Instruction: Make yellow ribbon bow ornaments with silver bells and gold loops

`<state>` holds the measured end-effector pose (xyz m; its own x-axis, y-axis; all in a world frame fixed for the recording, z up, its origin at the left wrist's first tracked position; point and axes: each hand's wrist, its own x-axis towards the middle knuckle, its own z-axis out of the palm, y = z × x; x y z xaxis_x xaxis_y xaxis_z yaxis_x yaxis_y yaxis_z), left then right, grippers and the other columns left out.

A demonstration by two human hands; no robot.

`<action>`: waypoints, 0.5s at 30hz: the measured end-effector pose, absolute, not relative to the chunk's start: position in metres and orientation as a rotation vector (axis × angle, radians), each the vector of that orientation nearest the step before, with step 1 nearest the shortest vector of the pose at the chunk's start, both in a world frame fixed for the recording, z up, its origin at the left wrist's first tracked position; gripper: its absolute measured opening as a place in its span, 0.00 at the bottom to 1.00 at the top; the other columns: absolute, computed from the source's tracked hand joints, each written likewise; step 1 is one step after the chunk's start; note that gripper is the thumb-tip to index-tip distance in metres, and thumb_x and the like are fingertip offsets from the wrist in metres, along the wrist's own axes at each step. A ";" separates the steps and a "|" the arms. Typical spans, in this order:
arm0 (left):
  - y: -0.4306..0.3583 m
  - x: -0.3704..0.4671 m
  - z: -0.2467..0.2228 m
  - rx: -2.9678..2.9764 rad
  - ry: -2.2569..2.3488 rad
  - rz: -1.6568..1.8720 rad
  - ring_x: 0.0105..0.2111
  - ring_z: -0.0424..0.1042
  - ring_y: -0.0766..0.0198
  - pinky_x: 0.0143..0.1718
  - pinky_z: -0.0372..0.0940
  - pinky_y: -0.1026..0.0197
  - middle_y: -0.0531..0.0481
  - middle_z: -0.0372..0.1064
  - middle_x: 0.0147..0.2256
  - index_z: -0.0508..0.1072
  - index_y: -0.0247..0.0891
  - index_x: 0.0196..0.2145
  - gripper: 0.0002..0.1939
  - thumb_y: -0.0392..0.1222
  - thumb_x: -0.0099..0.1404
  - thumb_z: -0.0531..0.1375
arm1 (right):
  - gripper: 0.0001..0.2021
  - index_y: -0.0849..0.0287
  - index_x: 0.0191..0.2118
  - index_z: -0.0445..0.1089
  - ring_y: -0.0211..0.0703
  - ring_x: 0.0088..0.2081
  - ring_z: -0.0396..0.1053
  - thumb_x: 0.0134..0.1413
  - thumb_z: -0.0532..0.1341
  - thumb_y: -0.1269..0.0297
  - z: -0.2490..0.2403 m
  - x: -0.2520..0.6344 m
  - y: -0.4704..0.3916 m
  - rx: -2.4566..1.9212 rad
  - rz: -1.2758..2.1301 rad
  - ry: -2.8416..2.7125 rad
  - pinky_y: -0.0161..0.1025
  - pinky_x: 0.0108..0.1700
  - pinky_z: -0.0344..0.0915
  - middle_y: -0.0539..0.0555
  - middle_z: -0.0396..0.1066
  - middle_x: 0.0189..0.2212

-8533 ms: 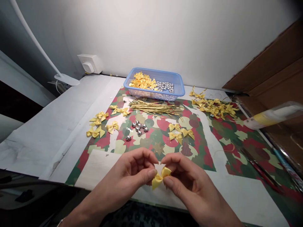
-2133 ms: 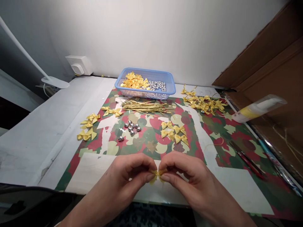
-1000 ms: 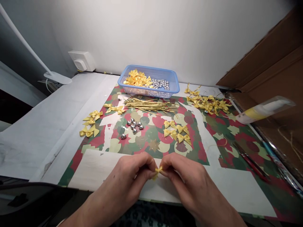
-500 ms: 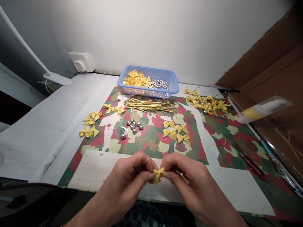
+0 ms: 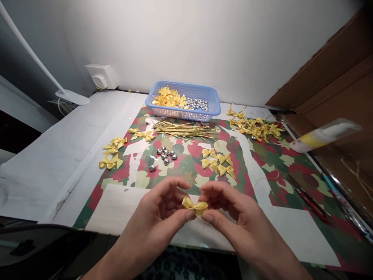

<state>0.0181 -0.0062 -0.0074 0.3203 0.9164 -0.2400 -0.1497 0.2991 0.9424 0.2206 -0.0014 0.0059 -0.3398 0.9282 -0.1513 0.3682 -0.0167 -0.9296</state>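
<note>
A small yellow ribbon bow is held between my two hands, just above the near edge of the table. My left hand has its thumb tip at the bow's lower left, its index finger raised off the loop. My right hand holds the other side, thumb at the lower right and index finger arched above. The fingertips behind the bow are partly hidden. Beyond my hands lie several silver jingle bells, and to their right a group of yellow bows set close together.
At the back stands a blue basket with bows and bells, behind a bundle of gold wire ties. More bows lie at the left; wired bows are heaped at the right. A bottle and red-handled tool lie at the far right.
My index fingers have lifted away from the bow and spread upward. The bow, pinched tightly at both ends before, now shows its loops opened out wider.
</note>
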 end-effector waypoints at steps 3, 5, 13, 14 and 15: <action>-0.005 0.022 -0.005 0.967 0.974 0.886 0.36 0.74 0.67 0.38 0.69 0.68 0.56 0.75 0.34 0.71 0.44 0.46 0.14 0.35 0.65 0.67 | 0.07 0.55 0.39 0.70 0.41 0.37 0.70 0.65 0.60 0.58 0.004 0.217 -0.002 -1.344 1.430 -1.693 0.34 0.36 0.65 0.50 0.72 0.35; -0.004 0.025 -0.004 0.942 0.990 0.904 0.32 0.73 0.69 0.35 0.68 0.70 0.56 0.74 0.31 0.73 0.42 0.42 0.11 0.34 0.63 0.69 | 0.12 0.57 0.34 0.68 0.39 0.32 0.65 0.67 0.57 0.56 0.004 0.213 -0.002 -1.332 1.436 -1.644 0.34 0.31 0.61 0.49 0.68 0.29; 0.001 0.019 -0.004 0.825 0.957 0.803 0.37 0.75 0.64 0.40 0.70 0.65 0.51 0.77 0.36 0.76 0.40 0.44 0.15 0.38 0.60 0.71 | 0.15 0.58 0.33 0.67 0.36 0.29 0.61 0.69 0.56 0.54 0.002 0.209 0.002 -1.308 1.464 -1.519 0.32 0.29 0.57 0.48 0.64 0.27; 0.003 0.018 -0.003 0.844 0.983 0.778 0.37 0.74 0.65 0.40 0.69 0.65 0.51 0.77 0.35 0.77 0.38 0.41 0.11 0.41 0.62 0.70 | 0.14 0.58 0.34 0.68 0.36 0.29 0.61 0.69 0.56 0.54 0.002 0.210 0.002 -1.303 1.464 -1.526 0.31 0.29 0.58 0.48 0.64 0.27; 0.004 0.017 -0.002 0.868 1.002 0.758 0.36 0.74 0.65 0.40 0.68 0.65 0.51 0.76 0.34 0.78 0.37 0.38 0.08 0.42 0.64 0.69 | 0.14 0.58 0.35 0.68 0.36 0.29 0.62 0.69 0.56 0.55 0.002 0.211 0.003 -1.291 1.467 -1.531 0.31 0.30 0.59 0.48 0.65 0.27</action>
<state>0.0173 0.0042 -0.0020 0.3525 0.8527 -0.3855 -0.1392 0.4551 0.8795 0.2108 0.0026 0.0020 -0.3066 0.9360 -0.1729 0.2126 -0.1097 -0.9710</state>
